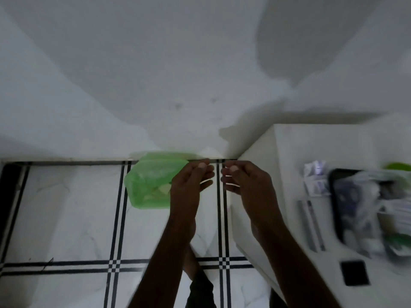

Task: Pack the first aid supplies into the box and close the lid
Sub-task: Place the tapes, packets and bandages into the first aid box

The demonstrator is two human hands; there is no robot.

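Note:
My left hand (189, 181) and my right hand (246, 183) are raised side by side over the tiled floor, fingertips almost meeting. Each thumb presses against its forefinger in a pinch; whether anything thin is held between them is not visible. To the right, on a white table (322, 141), a black box (335, 196) holds several blurred first aid supplies (364, 201). White packets (314, 178) and two long thin items (311, 225) lie on the table just left of the box. No lid can be made out.
A green plastic bag (149, 183) lies on the floor against the white wall, just left of my left hand. A small black square (354, 272) sits on the table's near part. A foot (191, 258) shows below my arms. The right side is motion-blurred.

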